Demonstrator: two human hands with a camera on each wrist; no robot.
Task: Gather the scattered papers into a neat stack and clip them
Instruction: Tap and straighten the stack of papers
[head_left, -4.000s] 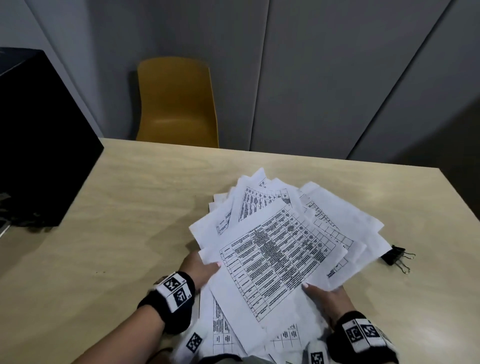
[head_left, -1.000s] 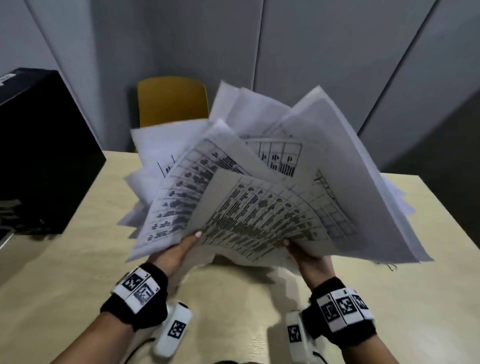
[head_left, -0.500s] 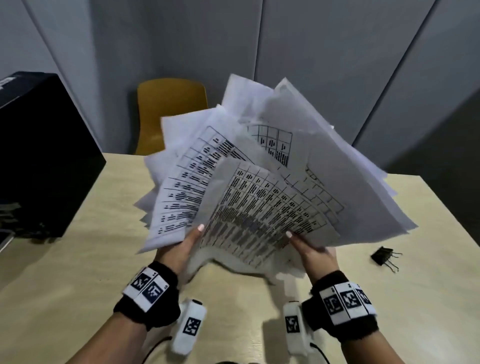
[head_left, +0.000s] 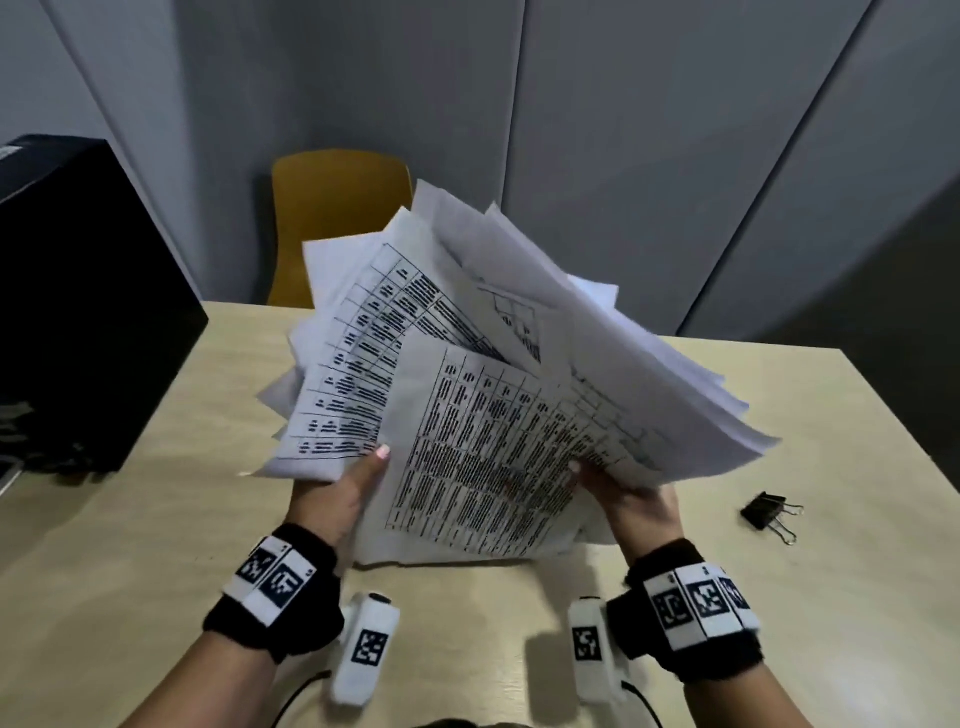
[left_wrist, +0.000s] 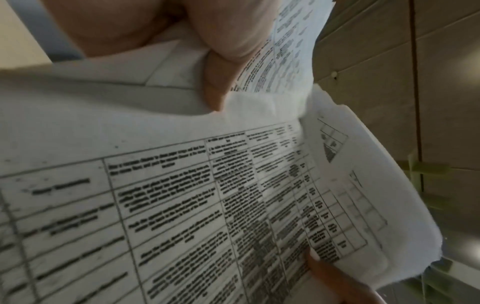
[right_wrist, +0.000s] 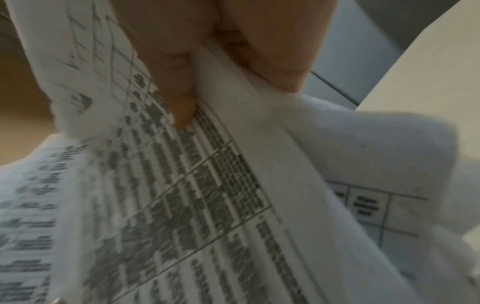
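A loose bundle of white papers (head_left: 493, 374) printed with tables is held up off the wooden table (head_left: 156, 519), fanned out and uneven. My left hand (head_left: 348, 493) grips the bundle's lower left edge, thumb on the printed side. My right hand (head_left: 623, 493) grips the lower right edge the same way. The left wrist view shows the papers (left_wrist: 207, 195) pinched under my left hand (left_wrist: 215, 67), and the right wrist view shows the papers (right_wrist: 207, 195) pinched by my right hand (right_wrist: 187, 86). A black binder clip (head_left: 769, 512) lies on the table to the right of my right hand.
A black box (head_left: 78, 312) stands on the table's left side. A yellow chair (head_left: 332, 208) is behind the far edge, against grey wall panels. The table's right edge runs close to the clip.
The papers went from lying spread on the table to being lifted in both hands. Over the last second the bundle has come lower and tilted right, and the clip shows again.
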